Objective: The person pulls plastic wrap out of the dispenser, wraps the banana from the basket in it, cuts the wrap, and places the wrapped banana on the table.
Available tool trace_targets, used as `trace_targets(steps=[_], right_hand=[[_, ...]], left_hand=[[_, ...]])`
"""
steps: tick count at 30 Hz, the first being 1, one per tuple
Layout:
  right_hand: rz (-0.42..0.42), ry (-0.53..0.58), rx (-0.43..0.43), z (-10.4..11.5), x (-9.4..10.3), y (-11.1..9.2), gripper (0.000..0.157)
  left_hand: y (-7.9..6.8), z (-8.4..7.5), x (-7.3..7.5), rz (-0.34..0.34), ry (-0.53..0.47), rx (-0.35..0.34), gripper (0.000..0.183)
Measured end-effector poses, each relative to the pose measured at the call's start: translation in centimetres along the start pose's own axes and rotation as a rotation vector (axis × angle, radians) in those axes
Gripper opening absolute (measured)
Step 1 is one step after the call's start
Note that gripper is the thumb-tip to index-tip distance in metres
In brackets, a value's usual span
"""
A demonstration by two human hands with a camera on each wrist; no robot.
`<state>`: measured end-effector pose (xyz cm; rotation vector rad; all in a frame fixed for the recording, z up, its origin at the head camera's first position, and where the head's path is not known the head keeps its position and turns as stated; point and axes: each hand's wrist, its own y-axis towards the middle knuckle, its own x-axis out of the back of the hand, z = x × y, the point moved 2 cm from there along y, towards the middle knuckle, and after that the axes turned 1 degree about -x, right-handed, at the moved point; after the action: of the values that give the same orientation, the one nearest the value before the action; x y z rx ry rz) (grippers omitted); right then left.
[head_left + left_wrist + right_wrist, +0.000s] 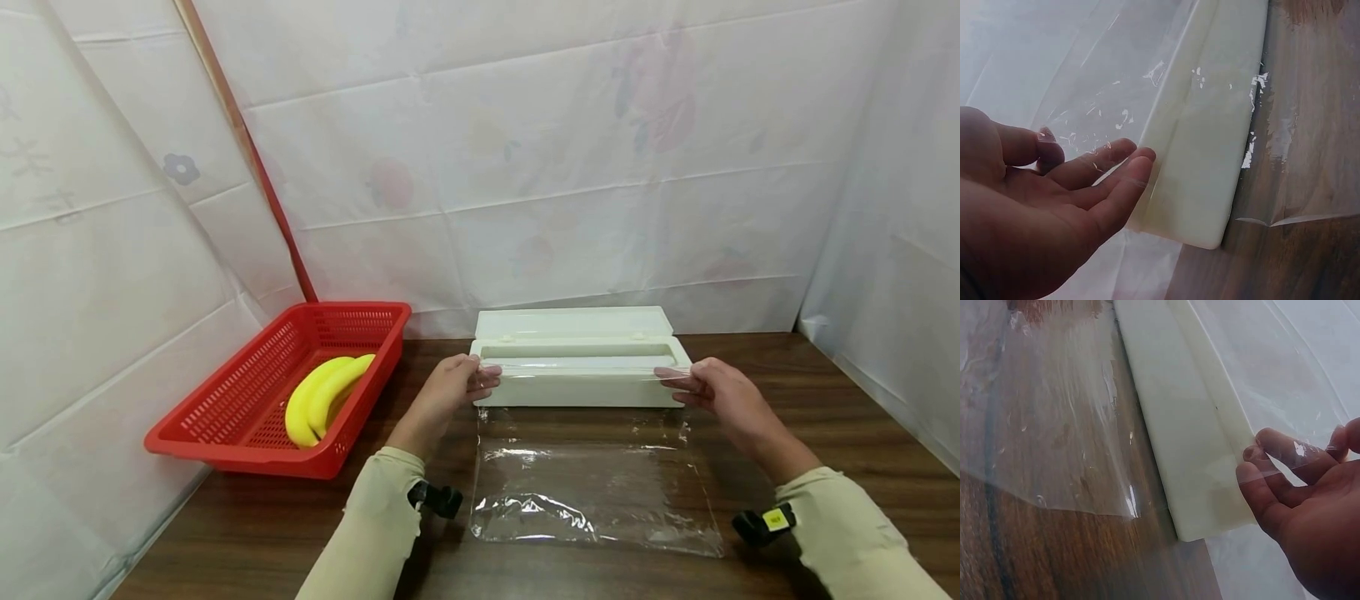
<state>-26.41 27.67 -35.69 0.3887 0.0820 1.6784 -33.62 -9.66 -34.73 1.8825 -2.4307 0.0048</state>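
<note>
item: plastic film [592, 492], 1 clear sheet, glinting and creased; upper part drawn across the front of the box between the hands, lower part spread over the desk on the person's side

left grip [450, 387]: bare hand, thumb and fingers pinching the film near its left edge, just beside the box's left end

right grip [723, 396]: bare hand, likewise pinching the film near its right edge, by the box's right end

box [577, 392]: white, long and low, set crosswise behind the spread film; long slot along the top; lid [576, 322] raised at the back

basket [240, 460]: red plastic, perforated sides, left of the box and apart from it; contents, yellow bananas [303, 408], 2 visible, lying together toward the right side

sleeves [375, 517]: 2, pale cream; 1 black wrist device [435, 498] at the left wrist, 1 at the right with a yellow label [775, 519]

desk [262, 517]: dark brown wood grain, under all the above

backdrop [540, 167]: white creased sheeting, faint printed motifs, behind and at both sides
</note>
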Motion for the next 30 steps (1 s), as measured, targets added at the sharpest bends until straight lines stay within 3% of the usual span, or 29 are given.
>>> trace_targets(steps=[13,20,26,30], right_hand=[[0.04,0.174,0.021,-0.4,0.2,0.0,0.038],[0.083,0.207,0.044,-0.5,0.2,0.1,0.035],[0.056,0.142,0.031,-0.7,0.5,-0.1,0.039],[-0.004,0.099,-0.04,-0.9,0.7,-0.3,0.029]], left_hand=[[-0.3,-0.3,0.2,0.059,-0.02,0.041,0.032],[-0.3,-0.3,0.4,0.069,-0.016,0.042,0.024],[-0.3,-0.3,0.8,0.073,0.006,0.062,0.03],[-0.3,-0.1,1.1,0.093,0.052,0.077,0.033]])
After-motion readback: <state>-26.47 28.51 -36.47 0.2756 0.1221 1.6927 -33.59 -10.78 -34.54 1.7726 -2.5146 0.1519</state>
